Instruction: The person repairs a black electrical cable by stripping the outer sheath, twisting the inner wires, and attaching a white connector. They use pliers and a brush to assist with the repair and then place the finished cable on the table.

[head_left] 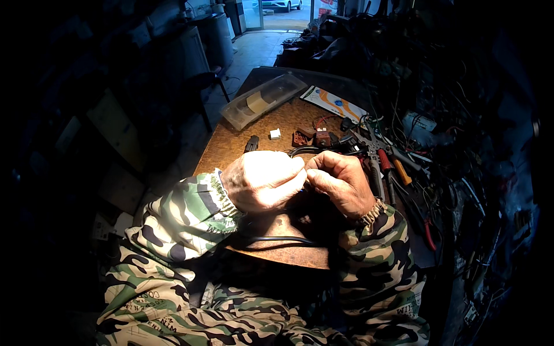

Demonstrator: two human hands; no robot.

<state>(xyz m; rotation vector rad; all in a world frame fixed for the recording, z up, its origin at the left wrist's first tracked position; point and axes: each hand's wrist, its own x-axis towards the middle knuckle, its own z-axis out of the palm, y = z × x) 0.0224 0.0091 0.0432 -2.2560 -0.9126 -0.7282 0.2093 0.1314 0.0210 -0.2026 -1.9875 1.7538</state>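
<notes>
Over the near part of the wooden table (225,147), my left hand (262,181) and my right hand (341,181) meet fingertip to fingertip. Both are closed in a pinch. What sits between the fingers is too small and hidden to name; a bit of blue shows just under them. A black cable (283,239) runs across the table below my hands, and another black cable (306,149) curves behind them. Beyond my left hand lie a black connector (251,143) and a small white block (275,134). Brown connector housings (300,138) are behind my fingertips.
A clear plastic tray (264,101) and a white-and-orange card (333,102) lie at the table's far side. Pliers (374,158), an orange-handled tool (402,172) and a red-handled tool (429,236) crowd the right, beside tangled wires. A dark stool (203,82) stands left of the table.
</notes>
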